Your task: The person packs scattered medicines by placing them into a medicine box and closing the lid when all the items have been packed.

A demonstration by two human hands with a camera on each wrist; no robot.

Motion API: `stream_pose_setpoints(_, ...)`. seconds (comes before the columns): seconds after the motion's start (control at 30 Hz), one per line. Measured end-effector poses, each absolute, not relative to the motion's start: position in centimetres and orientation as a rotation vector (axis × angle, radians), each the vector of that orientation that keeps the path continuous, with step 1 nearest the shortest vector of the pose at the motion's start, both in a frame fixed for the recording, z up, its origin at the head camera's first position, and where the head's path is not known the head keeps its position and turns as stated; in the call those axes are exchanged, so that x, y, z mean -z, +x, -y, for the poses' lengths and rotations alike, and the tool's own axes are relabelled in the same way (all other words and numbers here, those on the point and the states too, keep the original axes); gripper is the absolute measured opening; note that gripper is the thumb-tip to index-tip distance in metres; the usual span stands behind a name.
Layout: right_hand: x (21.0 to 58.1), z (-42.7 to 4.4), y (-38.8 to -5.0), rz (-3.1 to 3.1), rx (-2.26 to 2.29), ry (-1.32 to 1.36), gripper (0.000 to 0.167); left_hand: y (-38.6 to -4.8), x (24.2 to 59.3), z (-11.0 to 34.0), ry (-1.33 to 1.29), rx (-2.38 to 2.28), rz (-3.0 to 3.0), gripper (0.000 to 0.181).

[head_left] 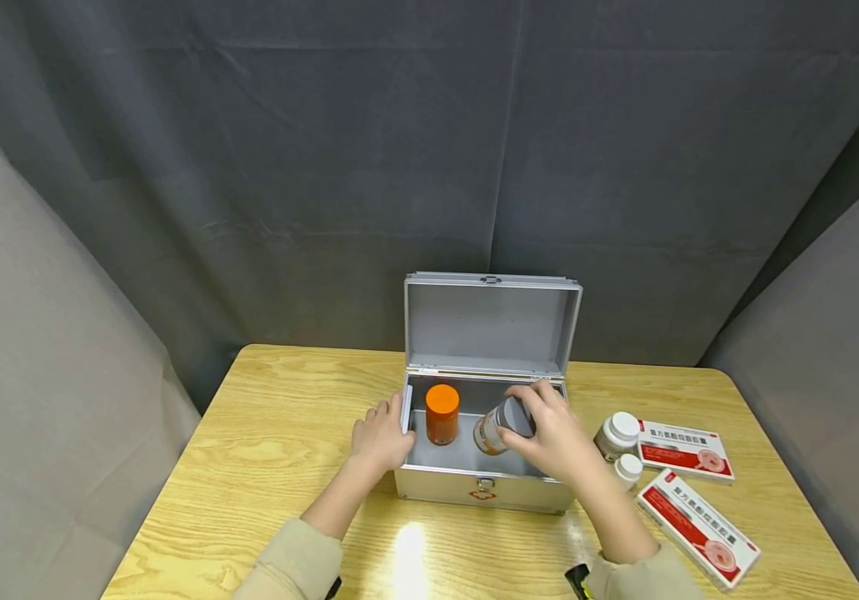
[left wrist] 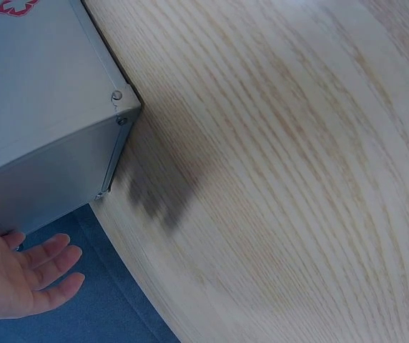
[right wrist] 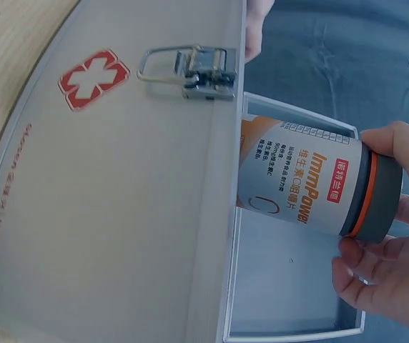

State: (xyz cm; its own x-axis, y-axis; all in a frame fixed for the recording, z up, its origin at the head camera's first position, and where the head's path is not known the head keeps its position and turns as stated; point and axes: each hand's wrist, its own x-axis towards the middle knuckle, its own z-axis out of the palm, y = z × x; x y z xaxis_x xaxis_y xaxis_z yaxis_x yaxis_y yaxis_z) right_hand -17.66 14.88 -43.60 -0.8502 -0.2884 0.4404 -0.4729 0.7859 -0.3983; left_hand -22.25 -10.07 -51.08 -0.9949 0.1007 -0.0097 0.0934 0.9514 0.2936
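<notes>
My right hand [head_left: 555, 432] grips a white vitamin bottle [right wrist: 301, 171] by its dark grey cap, tilted, with its lower end inside the silver medicine case [head_left: 444, 486]. An orange bottle [head_left: 441, 414] with an orange lid stands upright in the left part of the case. My left hand [head_left: 382, 435] rests at the case's left side wall, its thumb at the rim. In the left wrist view the left hand's fingers [left wrist: 56, 263] are extended beside the wall. The case's lid [head_left: 491, 327] stands raised at the back.
Right of the case are two white-capped bottles, a larger one [head_left: 619, 435] and a smaller one [head_left: 627, 471]. Two red-and-white medicine boxes lie beside them, one farther back [head_left: 687, 450] and one nearer [head_left: 699, 527]. A dark curtain [head_left: 324, 167] hangs behind the wooden table [head_left: 279, 417].
</notes>
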Motion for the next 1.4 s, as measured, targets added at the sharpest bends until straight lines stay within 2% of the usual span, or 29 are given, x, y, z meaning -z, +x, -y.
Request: stream_pose_setpoints(1.4, 47.0, -9.4, -19.5, 2.718, -0.648, 0.754, 0.047, -22.2, 51.2, 10.1, 0.156, -0.467, -3.102, 0.065)
